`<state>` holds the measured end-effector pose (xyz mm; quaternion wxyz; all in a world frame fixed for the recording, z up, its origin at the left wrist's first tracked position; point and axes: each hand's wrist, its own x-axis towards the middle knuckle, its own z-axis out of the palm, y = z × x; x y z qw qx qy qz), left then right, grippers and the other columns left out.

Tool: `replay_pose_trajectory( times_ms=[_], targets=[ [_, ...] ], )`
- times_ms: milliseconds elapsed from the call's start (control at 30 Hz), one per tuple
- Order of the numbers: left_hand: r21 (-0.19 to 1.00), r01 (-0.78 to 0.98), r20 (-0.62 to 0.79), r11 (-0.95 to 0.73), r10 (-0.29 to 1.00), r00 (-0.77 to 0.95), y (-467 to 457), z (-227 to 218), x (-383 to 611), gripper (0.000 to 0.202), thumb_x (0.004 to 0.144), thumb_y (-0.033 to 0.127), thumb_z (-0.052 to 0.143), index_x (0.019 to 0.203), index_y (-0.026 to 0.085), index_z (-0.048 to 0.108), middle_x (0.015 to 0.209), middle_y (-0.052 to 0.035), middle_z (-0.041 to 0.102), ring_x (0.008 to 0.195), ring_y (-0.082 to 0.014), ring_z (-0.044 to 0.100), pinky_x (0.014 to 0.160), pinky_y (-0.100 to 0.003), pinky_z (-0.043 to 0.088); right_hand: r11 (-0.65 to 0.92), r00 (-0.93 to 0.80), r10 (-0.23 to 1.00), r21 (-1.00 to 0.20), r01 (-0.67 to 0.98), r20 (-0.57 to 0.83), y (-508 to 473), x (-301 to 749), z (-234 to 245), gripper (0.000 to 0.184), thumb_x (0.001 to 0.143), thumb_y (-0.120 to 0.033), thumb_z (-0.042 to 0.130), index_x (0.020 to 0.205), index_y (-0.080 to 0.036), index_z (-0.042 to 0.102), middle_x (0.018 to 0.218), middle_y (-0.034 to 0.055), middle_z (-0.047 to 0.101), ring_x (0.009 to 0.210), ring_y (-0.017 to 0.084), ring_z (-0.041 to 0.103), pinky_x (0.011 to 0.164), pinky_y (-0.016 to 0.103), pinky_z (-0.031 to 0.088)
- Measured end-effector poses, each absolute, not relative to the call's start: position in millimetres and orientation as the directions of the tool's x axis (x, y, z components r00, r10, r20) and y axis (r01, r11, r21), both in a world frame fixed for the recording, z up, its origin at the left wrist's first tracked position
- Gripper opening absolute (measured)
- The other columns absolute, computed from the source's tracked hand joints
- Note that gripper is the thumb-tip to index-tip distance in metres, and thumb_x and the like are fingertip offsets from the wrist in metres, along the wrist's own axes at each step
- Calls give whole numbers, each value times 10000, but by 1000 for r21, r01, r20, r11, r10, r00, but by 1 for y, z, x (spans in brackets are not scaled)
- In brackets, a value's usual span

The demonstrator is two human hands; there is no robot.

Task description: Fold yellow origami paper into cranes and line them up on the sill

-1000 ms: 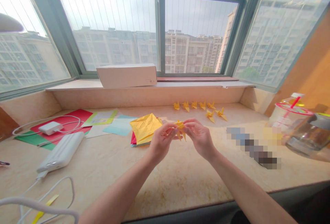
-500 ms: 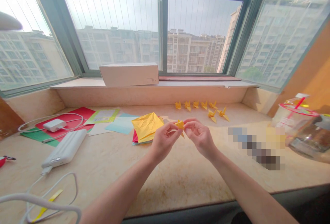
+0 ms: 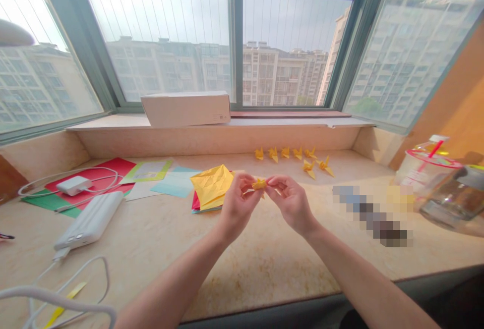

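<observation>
Between my two hands is a small yellow origami crane, partly hidden by the fingertips. My left hand pinches its left side with thumb and forefinger. From the other side, my right hand grips it in the same way. Just left of my left hand lies a stack of folding paper, its creased yellow sheet on top and red and blue edges showing underneath. Several finished yellow paper cranes stand at the back of the counter, and two more sit in front of them.
Coloured sheets, a white charger and a power bank with looping cables lie on the left. A white box rests on the window ledge. At right are a lidded cup, a glass jar and a blurred patch.
The crane in my fingers has turned and now looks flatter and wider. Both hands keep their pinch and stay close together. The whole view has shifted slightly.
</observation>
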<state>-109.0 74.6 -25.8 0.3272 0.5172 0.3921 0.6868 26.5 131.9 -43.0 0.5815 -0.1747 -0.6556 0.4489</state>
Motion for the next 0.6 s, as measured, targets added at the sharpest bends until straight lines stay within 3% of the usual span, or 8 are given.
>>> replay_pose_trajectory(
  times_ms=[100, 233, 600],
  targets=[
    [894, 0, 433, -449, 863, -259, 75, -27, -112, 324, 766, 315, 752, 1000, 194, 563, 863, -7, 636, 831, -144, 651, 724, -245, 523, 538, -265, 739, -780, -320, 619, 132, 24, -45, 152, 831, -333, 704, 908, -230, 623, 936, 41, 693, 931, 182, 668, 867, 360, 562],
    [899, 89, 438, -429, 869, -230, 76, -28, -116, 217, 812, 353, 703, 897, 160, 648, 875, -47, 685, 842, -168, 661, 726, -257, 535, 577, -271, 721, -769, -277, 638, 131, 24, -47, 122, 851, -326, 684, 905, -223, 647, 923, 50, 702, 909, 182, 666, 839, 352, 560],
    [890, 101, 456, -444, 865, -211, 75, -28, -116, 197, 839, 335, 673, 935, 169, 720, 913, -55, 745, 853, -188, 691, 774, -288, 557, 650, -234, 707, -744, -155, 667, 131, 28, -43, 120, 855, -345, 674, 872, -227, 692, 926, 57, 668, 910, 193, 641, 823, 344, 543]
  ],
)
